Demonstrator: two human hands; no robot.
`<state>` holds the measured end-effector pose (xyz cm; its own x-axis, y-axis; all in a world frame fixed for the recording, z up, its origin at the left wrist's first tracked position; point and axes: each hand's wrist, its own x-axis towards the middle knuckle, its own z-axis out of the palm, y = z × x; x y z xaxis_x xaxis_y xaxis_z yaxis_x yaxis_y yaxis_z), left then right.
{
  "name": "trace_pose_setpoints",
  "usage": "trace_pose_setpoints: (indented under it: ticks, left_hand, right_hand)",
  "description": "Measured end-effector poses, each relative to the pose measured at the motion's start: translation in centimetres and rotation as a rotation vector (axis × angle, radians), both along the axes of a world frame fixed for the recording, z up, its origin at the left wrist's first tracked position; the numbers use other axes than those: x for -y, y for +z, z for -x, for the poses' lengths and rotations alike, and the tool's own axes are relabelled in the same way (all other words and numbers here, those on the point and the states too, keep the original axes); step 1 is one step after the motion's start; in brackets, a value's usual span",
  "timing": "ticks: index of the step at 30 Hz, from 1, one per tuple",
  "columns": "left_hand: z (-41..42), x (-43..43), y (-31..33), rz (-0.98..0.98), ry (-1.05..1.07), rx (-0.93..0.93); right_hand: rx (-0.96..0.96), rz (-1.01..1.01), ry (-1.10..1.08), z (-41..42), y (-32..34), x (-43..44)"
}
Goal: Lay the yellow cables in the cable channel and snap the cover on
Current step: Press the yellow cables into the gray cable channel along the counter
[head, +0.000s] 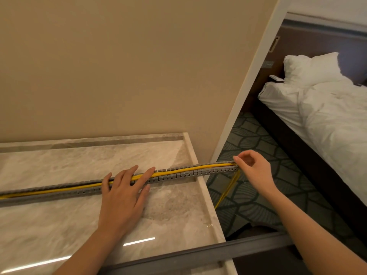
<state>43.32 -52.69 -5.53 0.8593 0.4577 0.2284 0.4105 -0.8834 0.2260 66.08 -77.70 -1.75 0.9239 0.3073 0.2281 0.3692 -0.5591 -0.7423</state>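
Note:
A grey slotted cable channel (184, 172) lies lengthwise across the marble tabletop (59, 225), its right end sticking out past the table's edge. Yellow cables (59, 190) run inside it and hang down from the right end toward the floor. My left hand (125, 197) lies flat on the channel's middle, fingers spread over the cables. At the channel's right end, my right hand (255, 169) pinches with thumb and fingertips; whether it grips the cables I cannot tell. The grey cover strip (198, 255) lies along the table's near edge, reaching past its corner.
A beige wall rises right behind the table. Right of the table, patterned carpet (256, 201) runs to a bed (327, 120) with white bedding and a pillow. A white door frame (248, 86) stands between the wall and the bed area.

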Motion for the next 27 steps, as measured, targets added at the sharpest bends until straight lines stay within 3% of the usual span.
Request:
trace_pose_setpoints:
  ticks: [5,9,12,20,27]
  left_hand:
    - [0.1,0.1,0.0,-0.004,-0.016,-0.009]
    - [0.2,0.1,0.1,-0.049,-0.065,0.019]
    - [0.3,0.3,0.1,-0.044,-0.144,0.094]
    - [0.3,0.3,-0.1,-0.021,-0.166,0.121]
    - [0.2,0.4,-0.1,-0.035,-0.146,0.087]
  right_hand:
    - [0.376,0.273,0.269,4.3,1.5,-1.8]
    - [0.424,0.567,0.516,7.7,0.8,-3.4]
    - [0.413,0.68,0.556,8.9,0.1,-4.3]
    - [0.466,0.797,0.437,10.3,-0.1,-5.6]
    - [0.481,0.74,0.471,11.6,-0.2,-7.9]
